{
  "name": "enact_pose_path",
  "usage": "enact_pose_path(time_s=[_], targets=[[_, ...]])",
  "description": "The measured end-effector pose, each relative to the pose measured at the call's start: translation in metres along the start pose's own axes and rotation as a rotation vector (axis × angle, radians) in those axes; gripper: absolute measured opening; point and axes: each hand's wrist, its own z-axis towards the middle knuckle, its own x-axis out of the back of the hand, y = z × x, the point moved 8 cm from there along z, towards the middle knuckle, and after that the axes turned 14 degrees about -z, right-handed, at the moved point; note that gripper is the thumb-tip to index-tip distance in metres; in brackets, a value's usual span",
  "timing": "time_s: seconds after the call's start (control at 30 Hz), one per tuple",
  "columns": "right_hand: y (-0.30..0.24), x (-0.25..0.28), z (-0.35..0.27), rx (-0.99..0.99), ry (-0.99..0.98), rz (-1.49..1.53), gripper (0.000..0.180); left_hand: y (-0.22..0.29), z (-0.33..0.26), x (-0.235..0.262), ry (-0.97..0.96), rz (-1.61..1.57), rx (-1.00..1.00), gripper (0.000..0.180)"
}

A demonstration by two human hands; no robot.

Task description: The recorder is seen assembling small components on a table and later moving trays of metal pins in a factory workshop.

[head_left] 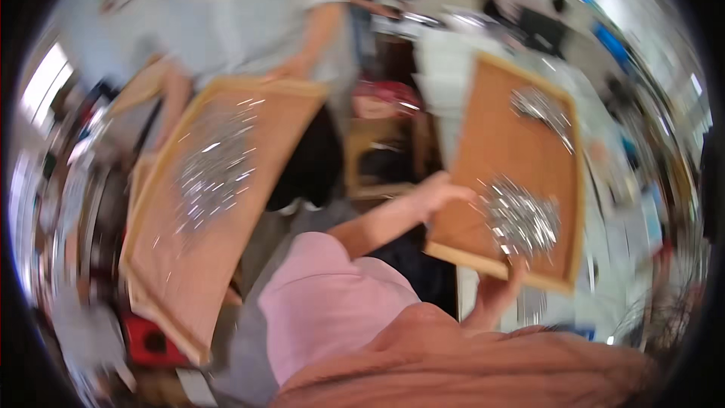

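A shallow wooden tray (468,151) with a raised light rim is tilted in front of me on the right. My left hand (447,195) grips its left edge, the thumb over the rim. At the near edge, my right hand (502,287) holds the rim from below. Two heaps of thin shiny metal pieces lie in this tray: a larger near heap (519,217) and a smaller far heap (540,109). Motion blur hides their exact kind.
On the left, a person (257,15) in a pale shirt holds another wooden tray (189,257) with scattered shiny metal pieces (215,170). A white table (445,68) stretches beyond my tray. A cardboard box (362,174) stands between the trays. Other people work farther back.
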Motion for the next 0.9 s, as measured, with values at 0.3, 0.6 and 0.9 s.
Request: enact_pose_path(time_s=[0.3,0.6,0.9], targets=[[-0.042,-0.062,-0.017,-0.146,-0.308,-0.044,0.061,0.054,-0.054,-0.017,-0.040,-0.240,-0.174,0.048],[-0.062,-0.075,-0.039,-0.092,-0.829,-0.701,0.061,0.064,-0.068,-0.014,0.035,-0.244,-0.305,0.049],[-0.057,-0.046,-0.011,-0.159,-0.770,-0.488,0.048,0.077,-0.070,0.001,0.066,-0.212,-0.301,0.051]])
